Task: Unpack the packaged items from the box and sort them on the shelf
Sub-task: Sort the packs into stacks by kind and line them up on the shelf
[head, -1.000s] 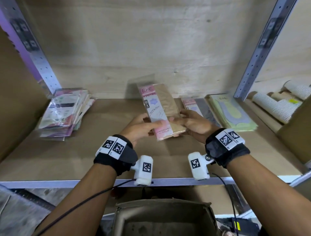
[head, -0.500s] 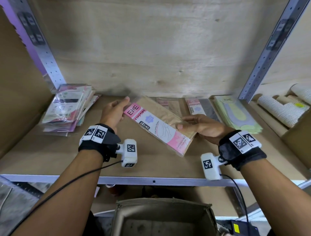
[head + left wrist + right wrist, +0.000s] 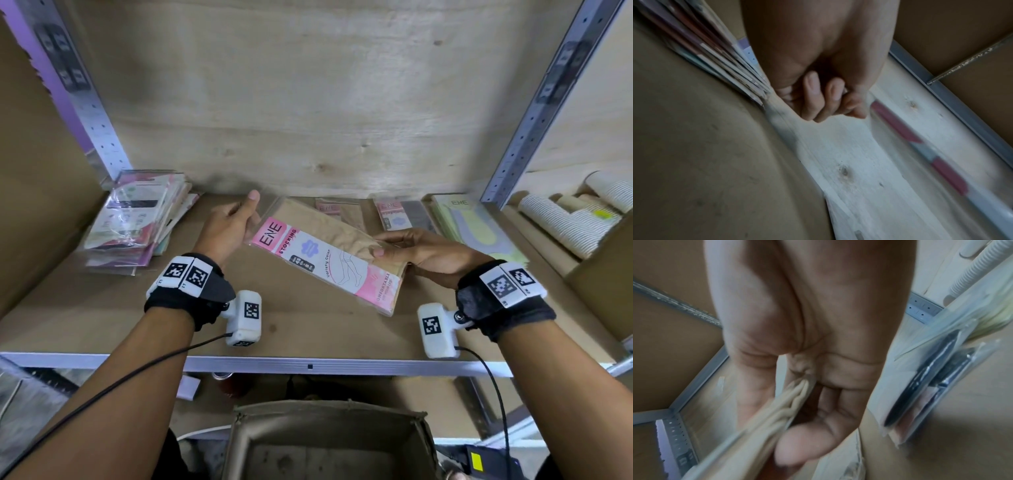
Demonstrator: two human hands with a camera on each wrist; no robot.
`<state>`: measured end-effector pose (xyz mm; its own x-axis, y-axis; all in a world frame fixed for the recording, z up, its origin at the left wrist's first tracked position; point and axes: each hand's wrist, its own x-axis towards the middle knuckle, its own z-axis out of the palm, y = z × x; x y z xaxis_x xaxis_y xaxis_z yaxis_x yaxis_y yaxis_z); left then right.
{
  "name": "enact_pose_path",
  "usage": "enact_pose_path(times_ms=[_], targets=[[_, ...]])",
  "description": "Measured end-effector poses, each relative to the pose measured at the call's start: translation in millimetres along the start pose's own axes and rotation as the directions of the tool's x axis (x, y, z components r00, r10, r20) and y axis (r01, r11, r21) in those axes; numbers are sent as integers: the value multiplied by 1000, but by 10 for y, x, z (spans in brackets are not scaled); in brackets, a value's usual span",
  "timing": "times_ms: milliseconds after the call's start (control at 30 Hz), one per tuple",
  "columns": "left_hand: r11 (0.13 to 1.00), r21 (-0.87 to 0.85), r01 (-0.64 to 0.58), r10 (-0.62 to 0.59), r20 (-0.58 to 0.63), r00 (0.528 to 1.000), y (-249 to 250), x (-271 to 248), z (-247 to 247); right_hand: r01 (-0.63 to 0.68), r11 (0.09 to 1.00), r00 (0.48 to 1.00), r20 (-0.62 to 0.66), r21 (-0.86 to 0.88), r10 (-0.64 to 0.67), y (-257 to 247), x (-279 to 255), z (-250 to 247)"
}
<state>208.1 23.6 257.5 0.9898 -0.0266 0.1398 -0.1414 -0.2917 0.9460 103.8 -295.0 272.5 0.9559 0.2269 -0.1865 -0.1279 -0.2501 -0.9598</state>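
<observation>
I hold a clear packet of beige stockings (image 3: 329,260) with a pink "ENE STOCKING" card slantwise over the shelf board (image 3: 102,308). My left hand (image 3: 251,219) pinches the clear top-left end. My right hand (image 3: 387,246) grips the right side, thumb on top. In the left wrist view the curled fingers (image 3: 818,100) nip the clear plastic, and the packet's pink band (image 3: 900,129) runs off blurred. In the right wrist view the beige packet (image 3: 777,410) sits between the thumb and the fingers of my right hand (image 3: 807,426).
A stack of mixed packets (image 3: 130,219) lies at the shelf's left. At the back lie a beige packet (image 3: 339,212), a grey one (image 3: 400,214) and a green one (image 3: 472,229). A box of ribbed white rolls (image 3: 565,222) stands at the right. An open cardboard box (image 3: 329,442) sits below the shelf edge.
The packet has swung from near upright to a slant. My left hand has moved up and left to its top end; my right hand has stayed on its right side.
</observation>
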Motion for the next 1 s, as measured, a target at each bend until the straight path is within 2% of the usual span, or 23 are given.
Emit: enact_pose_path(times_ms=[100, 167, 300, 400, 500, 600, 667, 733, 833, 900, 933, 1000], targets=[[997, -55, 46, -46, 1, 999, 20, -2, -16, -27, 1000, 999, 45, 12, 26, -15, -55, -58], [988, -129, 89, -83, 55, 995, 9, -8, -5, -32, 999, 999, 41, 22, 31, -20, -75, -102], [910, -352, 220, -151, 214, 965, 2, 10, 8, -46, 999, 999, 2, 12, 46, -41, -71, -98], [856, -446, 261, -174, 228, 958, -31, 46, 2, -50, 998, 999, -12, 29, 50, -30, -66, -54], [881, -404, 245, -188, 175, 966, -95, 62, 28, -53, 995, 998, -38, 90, 56, 0, -52, -33], [819, -484, 307, -268, 150, 952, -142, 97, 59, -47, 970, 994, -86, 237, 69, 26, -28, -24], [814, -471, 338, -273, 203, 940, -128, 100, 105, -23, 949, 991, -119, 313, 64, 20, -13, -3], [853, -382, 356, -251, 298, 921, -88, 50, 193, 1, 929, 986, -156, 371, 62, 3, 14, 45], [909, -230, 347, -210, 466, 859, 13, -88, 388, 29, 884, 971, -222, 466, 85, -19, 83, 163], [925, -203, 322, -161, 558, 814, 76, -186, 530, 36, 875, 962, -254, 483, 101, -23, 133, 250], [932, -207, 298, -129, 578, 805, 101, -226, 587, 35, 875, 958, -266, 483, 109, -27, 150, 291], [941, -219, 257, -95, 558, 825, 124, -264, 665, 33, 879, 947, -297, 476, 126, -26, 177, 344]])
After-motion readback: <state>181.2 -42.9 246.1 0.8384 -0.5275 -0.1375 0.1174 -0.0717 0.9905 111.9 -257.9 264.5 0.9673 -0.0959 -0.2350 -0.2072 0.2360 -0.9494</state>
